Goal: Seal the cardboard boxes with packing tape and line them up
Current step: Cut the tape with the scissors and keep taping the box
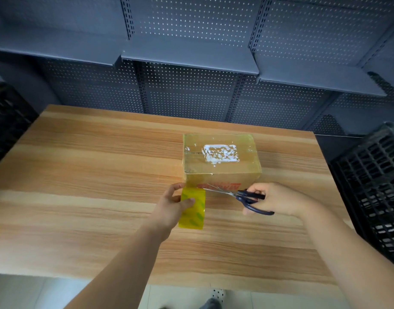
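Cardboard box (222,177), tape-glossed, torn white label (220,153) atop; left hand (169,208) around tape roll (196,212), right hand (278,199) around scissors (247,197).

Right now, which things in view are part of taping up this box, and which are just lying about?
In the job:
- cardboard box on the wooden table
- yellow tape roll in the left hand
- scissors in the right hand

Just lying about:
- black crate at right
- dark crate at left
- grey pegboard shelves behind
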A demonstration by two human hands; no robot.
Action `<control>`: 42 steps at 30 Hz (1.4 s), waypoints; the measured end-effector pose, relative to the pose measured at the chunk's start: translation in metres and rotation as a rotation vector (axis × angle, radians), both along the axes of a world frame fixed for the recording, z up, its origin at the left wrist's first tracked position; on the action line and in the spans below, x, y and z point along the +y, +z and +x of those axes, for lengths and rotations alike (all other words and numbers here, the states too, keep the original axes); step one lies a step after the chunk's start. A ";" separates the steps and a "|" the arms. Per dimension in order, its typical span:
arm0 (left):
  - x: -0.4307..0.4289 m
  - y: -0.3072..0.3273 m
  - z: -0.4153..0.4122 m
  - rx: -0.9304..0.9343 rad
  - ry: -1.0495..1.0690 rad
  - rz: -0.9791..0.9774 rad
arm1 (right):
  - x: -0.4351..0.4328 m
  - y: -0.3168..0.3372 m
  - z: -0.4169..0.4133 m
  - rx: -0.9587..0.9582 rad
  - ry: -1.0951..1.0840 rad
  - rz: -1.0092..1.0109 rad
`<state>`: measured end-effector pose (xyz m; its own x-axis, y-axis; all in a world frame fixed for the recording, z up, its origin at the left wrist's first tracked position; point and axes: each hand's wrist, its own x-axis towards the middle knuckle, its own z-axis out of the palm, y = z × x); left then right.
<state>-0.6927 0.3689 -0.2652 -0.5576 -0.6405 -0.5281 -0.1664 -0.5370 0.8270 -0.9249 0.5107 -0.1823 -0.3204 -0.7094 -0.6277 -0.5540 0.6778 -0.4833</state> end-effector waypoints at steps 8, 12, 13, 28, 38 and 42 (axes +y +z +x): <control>0.000 -0.001 0.001 0.012 -0.015 0.006 | -0.027 -0.016 -0.007 -0.036 0.065 0.011; 0.000 -0.001 0.001 0.025 -0.020 0.014 | -0.035 -0.020 -0.011 -0.030 0.104 0.029; 0.000 -0.001 0.001 0.025 -0.021 0.013 | -0.037 -0.022 -0.012 -0.030 0.108 0.028; 0.000 -0.001 0.002 0.017 -0.037 0.014 | -0.051 -0.023 -0.009 -0.032 0.123 0.016; -0.001 0.000 0.003 -0.004 -0.022 0.021 | -0.055 -0.023 -0.008 -0.014 0.116 0.016; 0.000 0.002 0.003 0.001 -0.016 0.018 | -0.057 -0.021 -0.008 -0.001 0.114 0.023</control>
